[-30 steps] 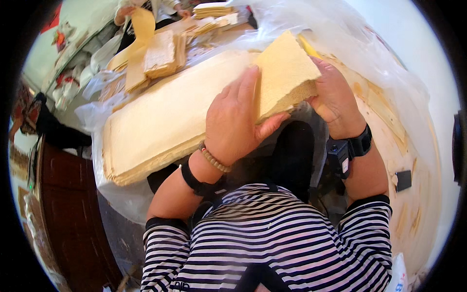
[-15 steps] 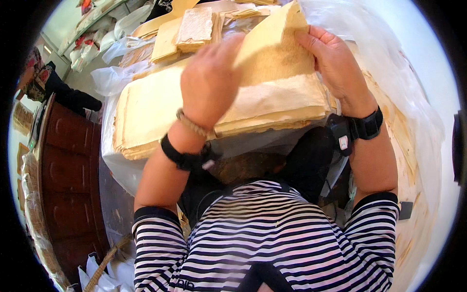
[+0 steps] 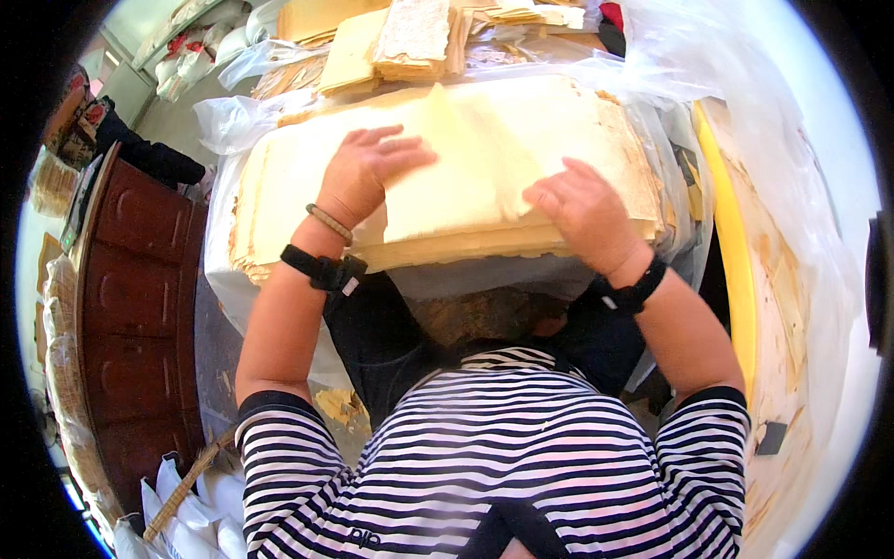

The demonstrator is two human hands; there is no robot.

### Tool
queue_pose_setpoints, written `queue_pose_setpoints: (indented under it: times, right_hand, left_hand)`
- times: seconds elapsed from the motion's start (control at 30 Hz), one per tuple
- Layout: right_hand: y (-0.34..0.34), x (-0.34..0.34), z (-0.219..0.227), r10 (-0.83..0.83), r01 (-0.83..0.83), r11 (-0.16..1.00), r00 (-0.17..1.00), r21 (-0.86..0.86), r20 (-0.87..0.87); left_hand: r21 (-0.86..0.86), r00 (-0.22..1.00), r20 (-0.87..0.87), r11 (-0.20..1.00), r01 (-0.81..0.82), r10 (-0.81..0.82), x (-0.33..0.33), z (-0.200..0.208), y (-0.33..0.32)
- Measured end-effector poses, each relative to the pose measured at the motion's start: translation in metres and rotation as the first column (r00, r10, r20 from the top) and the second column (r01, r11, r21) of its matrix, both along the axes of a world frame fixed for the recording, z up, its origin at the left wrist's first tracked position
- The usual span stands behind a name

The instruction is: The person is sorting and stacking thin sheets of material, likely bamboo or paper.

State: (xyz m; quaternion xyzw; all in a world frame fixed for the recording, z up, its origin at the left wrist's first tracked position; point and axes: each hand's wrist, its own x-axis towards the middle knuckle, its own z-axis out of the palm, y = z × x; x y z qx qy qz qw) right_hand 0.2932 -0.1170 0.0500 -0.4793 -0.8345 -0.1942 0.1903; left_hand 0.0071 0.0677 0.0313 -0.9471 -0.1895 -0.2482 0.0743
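A pale yellow sheet [image 3: 452, 172], paper-like and slightly bent, lies over a wide stack of similar rough-edged sheets [image 3: 289, 186] in front of me. My left hand [image 3: 368, 172] is open above the stack, its fingers spread toward the sheet's left part. Near the sheet's right edge is my right hand [image 3: 591, 219], a little blurred, fingers loosely bent and apart. I see nothing gripped in either hand. Whether the right fingertips still touch the sheet's edge is hard to make out.
Behind the stack lie smaller piles of yellow sheets [image 3: 354, 56] and a whitish rough block [image 3: 410, 33]. Clear plastic film [image 3: 652, 56] covers the surroundings. A dark red wooden cabinet [image 3: 130, 307] stands at left, white bags [image 3: 200, 503] below it. A yellow strip [image 3: 726, 242] runs along the right.
The sheet held up by my right hand has come down flat over the stack. My hands have moved apart and opened. The view has shifted, showing more of the stack's right end.
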Motion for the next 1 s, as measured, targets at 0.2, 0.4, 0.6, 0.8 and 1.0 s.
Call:
queue_pose_setpoints:
  times: [0.2,0.4,0.6,0.8,1.0]
  right_hand:
    - [-0.008,-0.030,0.003,-0.101,0.086,0.964,0.994,-0.250,-0.047]
    - [0.058,-0.060,0.011,0.035,-0.078,0.976,0.978,-0.202,-0.206]
    - [0.097,-0.049,-0.033,-0.080,0.041,0.938,0.992,-0.343,-0.100]
    - [0.093,-0.056,-0.036,-0.168,0.143,0.899,0.985,-0.414,-0.025]
    - [0.098,-0.047,-0.041,-0.177,0.167,0.903,0.984,-0.396,0.011]
  left_hand:
    - [-0.134,0.999,-0.026,0.991,-0.031,0.027,-0.009,-0.014,0.001]
    - [-0.180,0.998,0.027,0.982,0.065,-0.061,0.002,-0.011,0.009]
    - [-0.260,1.000,0.012,0.966,0.004,-0.001,-0.008,-0.013,0.011]
    - [-0.194,0.998,0.038,0.980,-0.037,0.045,-0.018,-0.018,0.004]
    - [-0.119,0.904,0.202,0.926,-0.359,0.377,-0.077,-0.021,-0.015]
